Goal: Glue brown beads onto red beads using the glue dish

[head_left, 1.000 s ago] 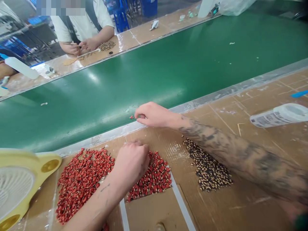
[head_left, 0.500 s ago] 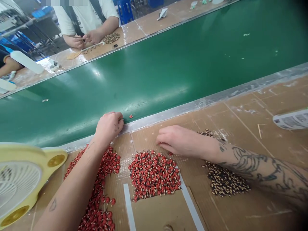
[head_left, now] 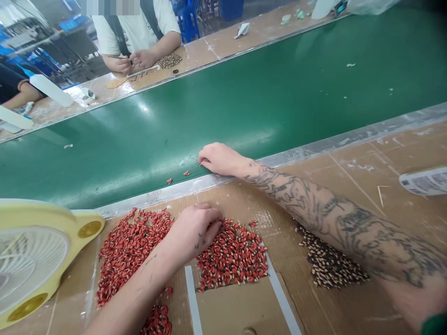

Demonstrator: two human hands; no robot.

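My right hand (head_left: 221, 158) reaches over the near edge of the green conveyor belt (head_left: 279, 107), its thumb and fingers pinched together. A tiny reddish bit, seemingly one of the small red pieces, shows at the fingertips. Two red pieces with pale tips (head_left: 186, 173) lie on the belt to its left. Above the upper left of the middle pile of red-and-cream pieces (head_left: 233, 256) is my left hand (head_left: 199, 228), fingers curled inward; its fingertips and anything in them are hidden. Another red pile (head_left: 129, 251) spreads left of that hand, partly under the forearm.
A yellow plastic fan-like device (head_left: 84, 228) stands at the left. Dark-and-cream pieces (head_left: 331, 265) are heaped under my right forearm. White strips (head_left: 279, 298) flank a cardboard sheet (head_left: 230, 307). Across the belt, a co-worker's hands (head_left: 136, 60) handle small pieces.
My left hand has drawn back from the belt to the middle pile. My right hand has moved from above that pile onto the belt. A second red piece now shows on the belt.
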